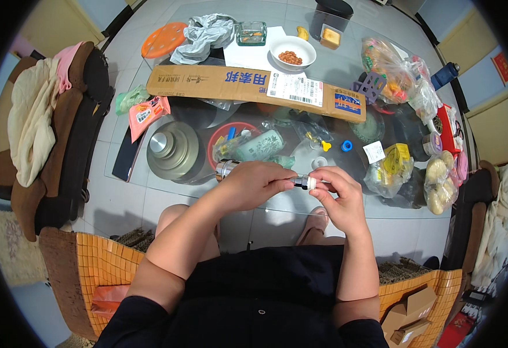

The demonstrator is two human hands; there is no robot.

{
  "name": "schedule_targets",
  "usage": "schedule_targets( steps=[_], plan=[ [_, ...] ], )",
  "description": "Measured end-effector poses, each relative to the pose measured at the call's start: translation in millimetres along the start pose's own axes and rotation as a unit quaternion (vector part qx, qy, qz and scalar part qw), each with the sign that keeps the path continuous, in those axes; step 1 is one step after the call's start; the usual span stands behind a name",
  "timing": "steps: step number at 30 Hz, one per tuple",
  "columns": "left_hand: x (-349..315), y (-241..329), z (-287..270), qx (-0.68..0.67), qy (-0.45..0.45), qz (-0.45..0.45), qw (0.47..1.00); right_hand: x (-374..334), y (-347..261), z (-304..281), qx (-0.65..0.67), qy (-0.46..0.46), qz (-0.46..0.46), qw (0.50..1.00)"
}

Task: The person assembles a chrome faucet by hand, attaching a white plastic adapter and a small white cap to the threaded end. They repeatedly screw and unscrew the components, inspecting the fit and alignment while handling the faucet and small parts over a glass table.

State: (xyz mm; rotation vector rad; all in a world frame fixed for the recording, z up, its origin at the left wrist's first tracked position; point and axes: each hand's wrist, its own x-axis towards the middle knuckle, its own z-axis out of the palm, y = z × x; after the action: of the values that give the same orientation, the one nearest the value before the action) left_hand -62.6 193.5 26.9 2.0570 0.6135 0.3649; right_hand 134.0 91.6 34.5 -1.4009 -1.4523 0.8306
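- Held near the centre of the frame, over the glass surface (338, 162): small chrome fitting (301, 182) with white collar (311, 183)
- In the left hand (259, 182): fingers closed around the fitting's chrome end
- In the right hand (342, 198): fingers pinched together on the white collar
- Just beyond, right of centre: yellow plastic piece (326, 147), blue ring (346, 146)
- Across the upper middle: long flat cardboard box (207, 83)

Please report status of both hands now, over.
Left hand and right hand: pinching small chrome-and-white fitting. Long cardboard box ahead, not touching hands.
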Motion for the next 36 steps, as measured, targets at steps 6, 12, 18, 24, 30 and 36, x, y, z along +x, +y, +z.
schedule_targets(
  steps=[6,12,18,24,30,36],
  plan=[
    [-3,3,-10,-0.062,-0.063,-0.056,0.995,-1,-7,3,-0.056,-0.009,-0.036,0.998],
    [-2,-1,-11,-0.130,-0.110,-0.092,0.981,0,-4,4,-0.007,0.002,-0.064,0.998],
    [-3,-3,-5,-0.060,-0.046,-0.052,0.996,-1,-2,4,-0.077,0.011,-0.058,0.995],
    [-2,0,-3,0.004,0.003,0.002,1.000,-1,2,5,-0.092,0.036,-0.070,0.993],
    [-3,1,-3,0.037,0.028,0.030,0.998,0,1,6,-0.115,0.030,-0.061,0.991],
    [-2,-1,0,0.066,0.047,0.065,0.995,3,-6,11,-0.274,0.031,-0.103,0.956]
  ],
)
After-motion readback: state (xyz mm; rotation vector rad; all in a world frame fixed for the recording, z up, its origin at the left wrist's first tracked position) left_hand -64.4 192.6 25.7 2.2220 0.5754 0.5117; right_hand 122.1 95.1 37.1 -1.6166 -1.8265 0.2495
